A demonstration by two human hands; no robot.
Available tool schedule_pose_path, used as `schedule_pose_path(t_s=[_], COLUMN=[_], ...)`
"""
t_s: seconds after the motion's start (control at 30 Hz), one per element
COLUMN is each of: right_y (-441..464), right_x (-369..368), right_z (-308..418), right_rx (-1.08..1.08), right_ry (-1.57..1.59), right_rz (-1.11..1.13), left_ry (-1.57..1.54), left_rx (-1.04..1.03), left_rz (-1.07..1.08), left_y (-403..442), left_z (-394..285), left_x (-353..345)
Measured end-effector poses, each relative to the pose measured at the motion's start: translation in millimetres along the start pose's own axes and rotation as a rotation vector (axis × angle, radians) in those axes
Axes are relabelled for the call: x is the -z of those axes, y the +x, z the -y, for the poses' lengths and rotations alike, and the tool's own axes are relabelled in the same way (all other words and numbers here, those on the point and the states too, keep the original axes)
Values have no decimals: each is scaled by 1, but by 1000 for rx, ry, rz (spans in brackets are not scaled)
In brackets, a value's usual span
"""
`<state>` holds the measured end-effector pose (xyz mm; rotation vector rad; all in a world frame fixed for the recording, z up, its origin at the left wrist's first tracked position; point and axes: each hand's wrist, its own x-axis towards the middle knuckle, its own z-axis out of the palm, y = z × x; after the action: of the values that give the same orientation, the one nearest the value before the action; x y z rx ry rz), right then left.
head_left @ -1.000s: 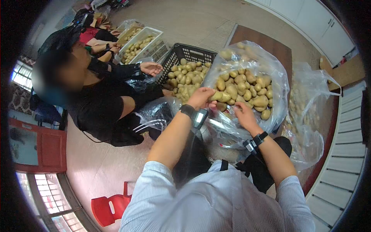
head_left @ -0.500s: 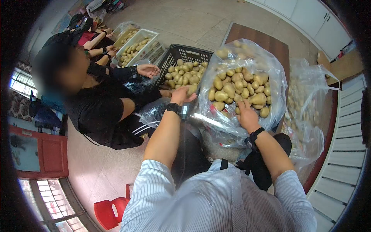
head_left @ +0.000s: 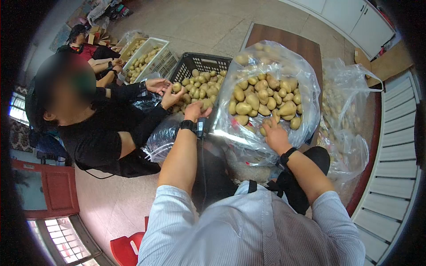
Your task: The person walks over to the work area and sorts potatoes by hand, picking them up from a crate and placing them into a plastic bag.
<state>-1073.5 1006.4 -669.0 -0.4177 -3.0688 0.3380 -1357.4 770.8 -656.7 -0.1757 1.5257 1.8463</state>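
My left hand is at the near edge of a black plastic crate, its fingers curled on a potato. Inside the crate lie many more potatoes. To the right, my right hand reaches into a large clear plastic bag with its fingers closed round a small potato. A heap of potatoes fills the open bag. Part of what each hand grips is hidden by the fingers.
A co-worker in black sits at my left, holding a potato over the crate. White crates of potatoes stand beyond, near another person. A brown board lies behind the bag; another filled bag stands right.
The view has shifted slightly. The co-worker's two hands have come together round a potato. My left hand's fingers have curled in more; my right hand stays at the near side of the heap.
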Motion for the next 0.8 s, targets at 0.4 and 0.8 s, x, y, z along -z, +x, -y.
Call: schedule_pose_path(t_s=[0.4, 0.8], right_y=[-6, 4], right_x=[-1, -25], right_z=[1, -9], right_rx=[65, -163], right_ry=[53, 722], right_rz=[-22, -86], left_ry=[1382, 1464], left_rx=[-744, -510], left_rz=[-177, -310], left_y=[14, 49], left_z=[19, 29], left_x=[27, 62])
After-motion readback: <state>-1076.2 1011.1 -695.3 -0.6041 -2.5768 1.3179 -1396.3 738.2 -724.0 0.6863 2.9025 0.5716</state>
